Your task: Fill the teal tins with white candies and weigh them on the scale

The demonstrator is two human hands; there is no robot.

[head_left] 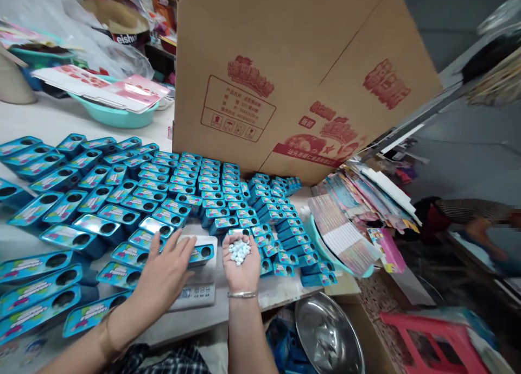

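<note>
My right hand (242, 265) is palm up and cupped, with a small heap of pale blue-white candies (239, 251) in it. Beside it, my left hand (169, 268) reaches over a small blue box (200, 256) that has a round dark hole in its top. Its fingers are spread; whether they touch the box I cannot tell. That box rests on a white digital scale (204, 295), its display partly covered by my left hand. Many more blue boxes (97, 228) of the same kind stand in rows around both hands.
Behind the rows rises a large cardboard carton (293, 64). A turquoise basin (118, 115) carries printed card at the back left. Stacked printed sheets (345, 227) lie at the right. Below the table edge are a steel bowl (329, 330) and a red stool (431, 336). Another person's arm (478, 227) shows far right.
</note>
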